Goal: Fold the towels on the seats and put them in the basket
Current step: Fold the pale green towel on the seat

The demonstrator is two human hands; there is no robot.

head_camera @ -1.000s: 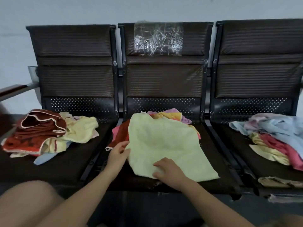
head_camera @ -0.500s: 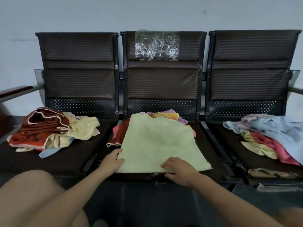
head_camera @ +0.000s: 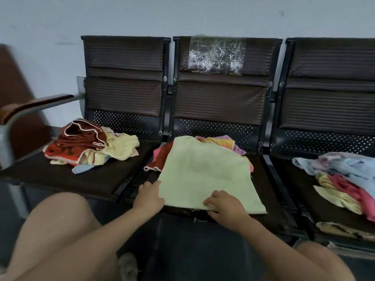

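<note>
Three dark linked seats (head_camera: 113,179) stand against a pale wall. On the middle seat a pale green towel (head_camera: 205,175) lies spread flat, long axis running front to back. Left hand (head_camera: 149,196) rests at its near left corner, fingers loosely curled; right hand (head_camera: 226,205) pinches the near edge. Crumpled towel heaps (head_camera: 91,145) occupy all three seats.

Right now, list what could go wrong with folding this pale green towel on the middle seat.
1. The pale green towel lies over a crumpled pile, so its far edge may fold unevenly.
2. Its near edge sits at the seat's front lip, where the left hand and right hand hold it; it could slip off.
3. No basket is in view.
</note>
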